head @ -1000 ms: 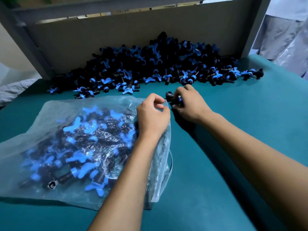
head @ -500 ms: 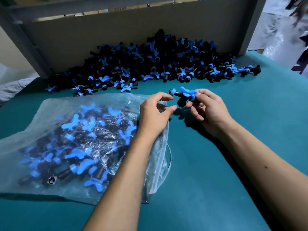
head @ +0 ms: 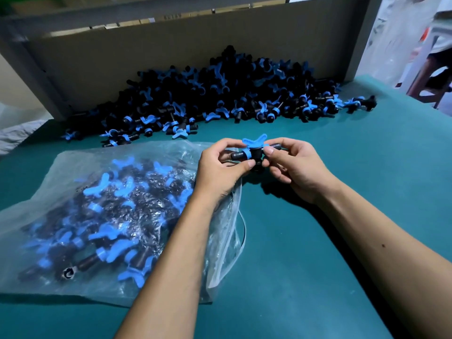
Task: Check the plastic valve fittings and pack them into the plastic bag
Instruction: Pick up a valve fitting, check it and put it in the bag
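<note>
Left grip (head: pixel 223 165): pinching the black end of the valve fitting (head: pixel 252 152).
Right grip (head: pixel 297 165): pinching its other end; blue handle up between both.
Plastic bag (head: pixel 73 182): under the left wrist, holding fittings, on the desk (head: pixel 367 167).
Loose pile (head: pixel 220 94): beyond both grips.

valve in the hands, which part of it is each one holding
Both hands hold one valve by its black pipe ends: left hand pinches the left end, right hand the right end. The blue handle is untouched.
</note>
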The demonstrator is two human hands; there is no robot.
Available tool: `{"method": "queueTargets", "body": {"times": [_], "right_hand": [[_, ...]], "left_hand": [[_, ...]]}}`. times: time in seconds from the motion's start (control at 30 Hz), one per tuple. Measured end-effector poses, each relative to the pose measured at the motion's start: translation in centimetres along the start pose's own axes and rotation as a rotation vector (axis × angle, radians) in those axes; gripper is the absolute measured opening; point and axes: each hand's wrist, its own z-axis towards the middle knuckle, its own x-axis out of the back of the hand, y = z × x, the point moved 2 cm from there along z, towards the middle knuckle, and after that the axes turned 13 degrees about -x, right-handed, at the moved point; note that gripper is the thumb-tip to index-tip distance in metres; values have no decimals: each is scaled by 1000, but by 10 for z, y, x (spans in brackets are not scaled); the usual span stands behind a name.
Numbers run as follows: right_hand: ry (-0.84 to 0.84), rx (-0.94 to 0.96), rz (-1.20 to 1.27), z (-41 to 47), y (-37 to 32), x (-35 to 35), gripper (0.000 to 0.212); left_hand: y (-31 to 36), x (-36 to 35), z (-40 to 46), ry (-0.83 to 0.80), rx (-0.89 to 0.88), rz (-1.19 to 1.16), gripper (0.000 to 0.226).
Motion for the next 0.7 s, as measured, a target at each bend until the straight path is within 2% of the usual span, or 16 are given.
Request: {"method": "queueTargets", "body": {"times": [0.17, 0.33, 0.53, 0.63, 0.7], "right_hand": [[53, 35, -88, 1, 2, 2, 16], [114, 92, -150, 1, 4, -3, 16], [285, 131, 3, 1, 0, 2, 18], [311, 158, -6, 2, 3, 3, 12], [318, 178, -75, 3, 5, 1, 20]], "left_hand": [[0, -4, -3, 59, 88, -106, 21], [4, -1, -3, 28, 116, -126, 14], [8, 6, 0, 175, 193, -225, 9], [10, 5, -1, 220, 191, -224, 10], [10, 3, -1, 294, 192, -230, 13]]}}
